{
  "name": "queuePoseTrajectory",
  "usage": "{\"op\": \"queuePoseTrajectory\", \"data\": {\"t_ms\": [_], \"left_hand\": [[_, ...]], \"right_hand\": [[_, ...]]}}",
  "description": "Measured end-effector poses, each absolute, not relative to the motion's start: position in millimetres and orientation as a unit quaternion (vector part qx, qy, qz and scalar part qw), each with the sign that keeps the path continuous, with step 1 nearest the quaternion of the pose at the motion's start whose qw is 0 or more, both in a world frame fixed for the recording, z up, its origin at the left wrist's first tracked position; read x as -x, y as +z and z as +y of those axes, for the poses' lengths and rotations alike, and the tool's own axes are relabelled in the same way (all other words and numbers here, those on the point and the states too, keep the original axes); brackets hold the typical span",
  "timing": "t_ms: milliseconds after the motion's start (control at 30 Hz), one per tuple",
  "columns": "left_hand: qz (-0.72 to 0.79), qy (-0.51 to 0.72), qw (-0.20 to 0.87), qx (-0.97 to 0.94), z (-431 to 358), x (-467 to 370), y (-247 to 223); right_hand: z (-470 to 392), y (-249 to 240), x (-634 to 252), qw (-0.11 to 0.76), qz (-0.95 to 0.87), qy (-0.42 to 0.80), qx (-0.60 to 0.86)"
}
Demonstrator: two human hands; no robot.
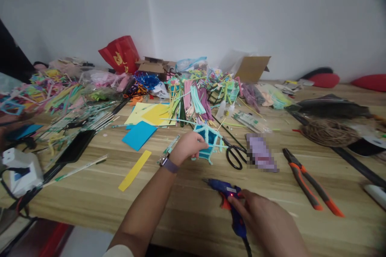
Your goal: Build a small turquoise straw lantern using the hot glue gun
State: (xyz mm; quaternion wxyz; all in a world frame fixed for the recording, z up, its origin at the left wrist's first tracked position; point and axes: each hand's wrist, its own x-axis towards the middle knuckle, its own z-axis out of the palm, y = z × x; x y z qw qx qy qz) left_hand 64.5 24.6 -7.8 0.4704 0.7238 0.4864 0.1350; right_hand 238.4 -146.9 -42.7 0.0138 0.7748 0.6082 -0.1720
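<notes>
In the middle of the picture, the left hand (189,145) pinches a thin pale green stick (218,146) in its fingertips, at a small blue-green box shape (212,138). Lower down, the right hand (265,215) has its fingers on a blue glue gun (221,186); I cannot tell if it grips it. Black scissors (229,144) lie just right of the box shape. Farther right are orange-handled pliers (297,165). A yellow strip (134,170) lies left of the middle.
</notes>
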Motion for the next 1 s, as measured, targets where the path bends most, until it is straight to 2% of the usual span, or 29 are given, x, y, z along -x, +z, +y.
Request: {"op": "queuePoseTrajectory", "data": {"t_ms": [133,367,467,567,667,733,833,900,1000], "left_hand": [[0.476,0.144,0.446,-0.744,24.9,-64.9,-10.7],[0.484,0.168,0.442,-0.736,22.8,-70.0,-12.1],[0.485,0.202,0.46,-0.716,22.0,-68.4,-7.0],[0.486,0.224,0.453,-0.713,21.7,-55.3,4.6],[0.507,0.212,0.382,-0.743,23.4,-29.8,18.1],[0.53,0.168,0.314,-0.77,27.2,-11.4,22.8],[0.564,0.04,0.229,-0.792,37.1,5.9,17.6],[0.573,-0.017,0.211,-0.792,44.5,7.9,7.4],[0.579,-0.015,0.21,-0.788,52.3,2.7,-7.2]], "right_hand": [[-157.8,-66.4,-224.3,0.028,0.575,-0.18,-0.797],[-162.7,-85.3,-232.0,-0.054,0.562,-0.193,-0.803],[-168.0,-87.0,-240.5,-0.156,0.535,-0.217,-0.802],[-171.0,-84.5,-244.5,-0.32,0.507,-0.264,-0.756],[-172.4,-79.4,-244.5,-0.469,0.418,-0.314,-0.712],[-172.5,-75.2,-243.5,-0.539,0.336,-0.362,-0.683],[-167.0,-67.0,-241.4,-0.608,0.264,-0.465,-0.587],[-157.4,-60.9,-240.5,-0.633,0.245,-0.526,-0.513],[-137.3,-54.4,-242.7,-0.653,0.231,-0.563,-0.451]]}}
